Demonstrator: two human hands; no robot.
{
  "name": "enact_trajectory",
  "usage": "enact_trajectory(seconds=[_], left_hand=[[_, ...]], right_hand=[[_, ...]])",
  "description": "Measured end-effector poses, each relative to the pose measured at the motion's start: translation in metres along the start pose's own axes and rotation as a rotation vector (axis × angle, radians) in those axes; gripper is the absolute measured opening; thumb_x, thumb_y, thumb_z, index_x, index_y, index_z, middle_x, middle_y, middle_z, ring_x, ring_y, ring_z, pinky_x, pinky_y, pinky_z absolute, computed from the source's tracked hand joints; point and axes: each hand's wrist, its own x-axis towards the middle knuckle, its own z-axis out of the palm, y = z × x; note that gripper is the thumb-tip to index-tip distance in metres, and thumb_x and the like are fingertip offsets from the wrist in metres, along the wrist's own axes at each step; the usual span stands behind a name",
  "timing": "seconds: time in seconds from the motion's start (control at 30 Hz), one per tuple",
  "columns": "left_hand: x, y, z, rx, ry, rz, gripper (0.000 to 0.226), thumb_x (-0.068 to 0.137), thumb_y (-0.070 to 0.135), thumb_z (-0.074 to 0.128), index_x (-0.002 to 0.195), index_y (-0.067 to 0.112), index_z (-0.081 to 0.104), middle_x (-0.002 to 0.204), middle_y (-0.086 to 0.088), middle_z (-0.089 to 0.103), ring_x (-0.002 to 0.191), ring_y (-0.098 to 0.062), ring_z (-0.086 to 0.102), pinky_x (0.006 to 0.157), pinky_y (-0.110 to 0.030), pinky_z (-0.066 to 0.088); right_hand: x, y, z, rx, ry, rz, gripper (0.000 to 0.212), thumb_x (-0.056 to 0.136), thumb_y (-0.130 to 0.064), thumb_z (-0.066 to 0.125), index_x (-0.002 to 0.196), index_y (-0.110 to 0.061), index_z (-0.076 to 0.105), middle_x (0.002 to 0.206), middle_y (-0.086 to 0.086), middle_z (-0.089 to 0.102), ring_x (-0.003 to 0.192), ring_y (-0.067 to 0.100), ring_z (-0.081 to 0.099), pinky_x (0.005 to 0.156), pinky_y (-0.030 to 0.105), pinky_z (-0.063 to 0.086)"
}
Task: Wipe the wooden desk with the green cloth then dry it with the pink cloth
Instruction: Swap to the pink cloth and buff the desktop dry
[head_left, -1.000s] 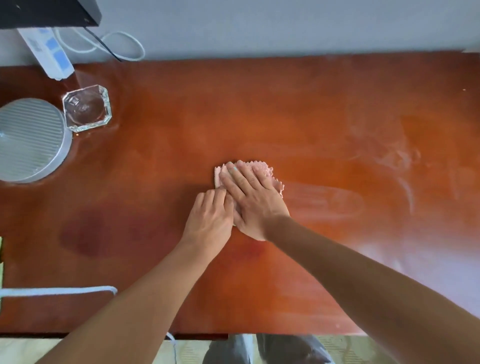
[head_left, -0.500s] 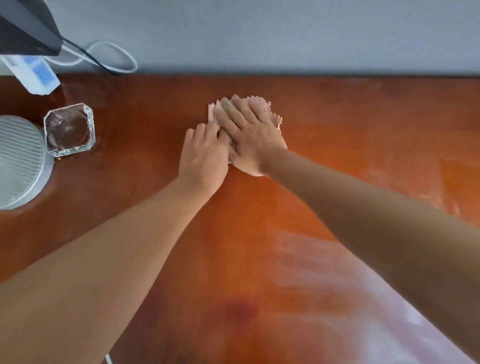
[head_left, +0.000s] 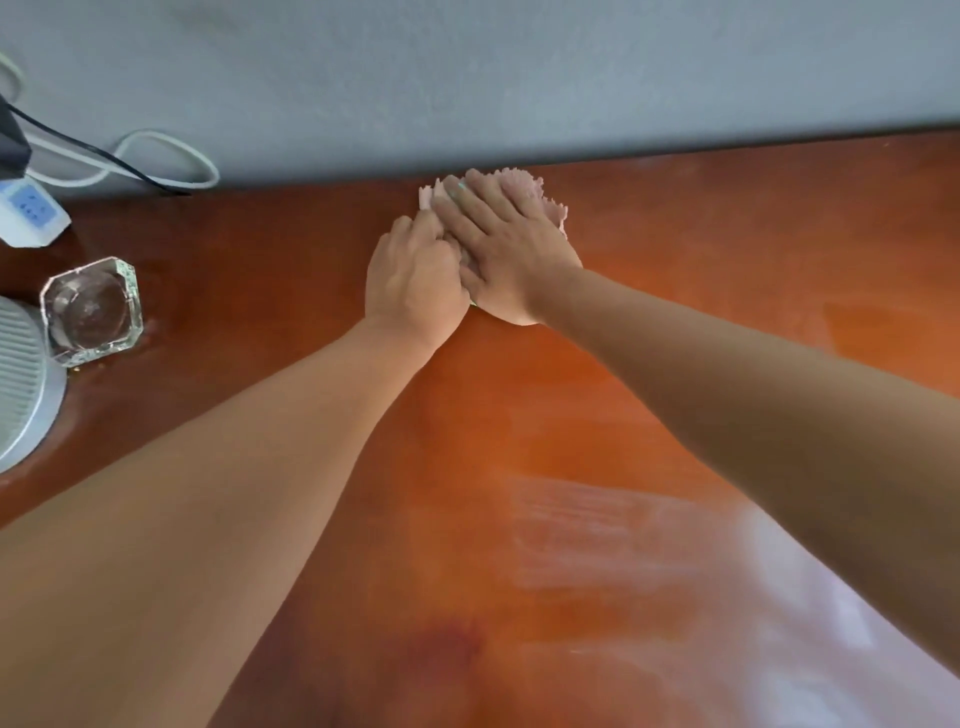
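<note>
Hands stacked on pink cloth at far edge of wooden desk, right by the wall. Right hand lies flat on the cloth, fingers straight and close together, pressing down. Left hand sits just beside and partly under it, its fingers tucked beneath the right palm; how they lie, cannot tell. Both arms stretched forward. Cloth mostly covered, only frayed far edge showing. Glass ashtray well left, touching a round grey ribbed device. White power strip and cables at back-left corner. Green cloth not in frame.
</note>
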Motion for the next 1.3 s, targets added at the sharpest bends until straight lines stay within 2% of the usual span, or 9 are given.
enact_trajectory(seconds=[0.17,0.33,0.57,0.87,1.0,1.13,1.23,1.3], left_hand=[[0.015,0.050,0.001,0.030,-0.026,0.090,0.032,0.097,0.023,0.048,0.114,0.006,0.069,0.117,-0.011,0.058,0.104,-0.032,0.051,0.090,-0.040,0.042],[0.010,0.052,-0.004,0.047,-0.086,0.098,0.031,0.096,0.021,0.050,0.116,0.004,0.066,0.123,-0.012,0.056,0.108,-0.033,0.050,0.091,-0.042,0.042],[-0.036,0.057,-0.003,-0.038,-0.083,0.119,0.030,0.099,0.015,0.043,0.112,-0.001,0.066,0.117,-0.016,0.059,0.106,-0.035,0.052,0.090,-0.046,0.043],[-0.154,0.065,0.006,0.028,-0.105,0.139,0.032,0.098,0.013,0.041,0.117,0.008,0.066,0.118,-0.009,0.057,0.103,-0.029,0.052,0.083,-0.038,0.041],[-0.216,0.069,0.008,0.027,-0.132,0.138,0.034,0.097,0.014,0.040,0.120,0.010,0.065,0.120,-0.007,0.056,0.104,-0.028,0.052,0.086,-0.038,0.041],[-0.284,0.073,0.006,0.030,-0.095,0.133,0.032,0.097,0.016,0.039,0.112,0.015,0.067,0.114,-0.002,0.059,0.101,-0.025,0.054,0.090,-0.039,0.036],[-0.330,0.076,0.006,0.013,-0.059,0.123,0.033,0.092,0.012,0.039,0.106,0.015,0.069,0.108,-0.001,0.060,0.098,-0.024,0.054,0.101,-0.041,0.028],[-0.361,0.078,0.007,0.007,-0.067,0.118,0.034,0.090,0.011,0.039,0.107,0.016,0.069,0.108,0.000,0.059,0.098,-0.023,0.054,0.102,-0.041,0.028]], right_hand=[[-0.036,0.042,-0.003,0.001,-0.013,0.081,0.066,0.105,-0.045,0.019,0.162,-0.018,0.002,0.170,0.005,0.000,0.156,0.024,-0.005,0.125,0.045,-0.005],[-0.042,0.035,-0.002,0.018,-0.018,0.128,0.068,0.103,-0.046,0.014,0.162,-0.016,0.001,0.170,0.006,0.000,0.156,0.025,-0.007,0.125,0.048,-0.005],[-0.083,0.007,0.009,0.040,-0.033,0.154,0.067,0.103,-0.045,0.015,0.162,-0.017,0.001,0.170,0.005,0.000,0.156,0.024,-0.009,0.125,0.049,-0.005],[-0.176,-0.064,0.029,0.024,-0.075,0.167,0.070,0.099,-0.045,0.008,0.162,-0.015,-0.002,0.170,0.005,-0.004,0.156,0.024,-0.012,0.125,0.049,-0.005],[-0.224,-0.104,0.043,0.038,-0.081,0.185,0.069,0.101,-0.045,0.009,0.162,-0.014,-0.001,0.170,0.005,-0.005,0.155,0.025,-0.013,0.125,0.050,-0.004],[-0.273,-0.144,0.057,0.060,-0.091,0.190,0.070,0.100,-0.046,0.005,0.162,-0.014,0.000,0.170,0.005,-0.006,0.155,0.025,-0.015,0.124,0.050,-0.006],[-0.307,-0.172,0.066,0.072,-0.073,0.186,0.072,0.098,-0.046,0.002,0.162,-0.012,0.006,0.170,0.007,-0.002,0.156,0.027,-0.011,0.124,0.053,0.000],[-0.330,-0.192,0.074,0.081,-0.055,0.184,0.071,0.099,-0.045,0.007,0.161,-0.011,0.010,0.169,0.008,0.002,0.156,0.028,-0.007,0.124,0.054,0.004]])
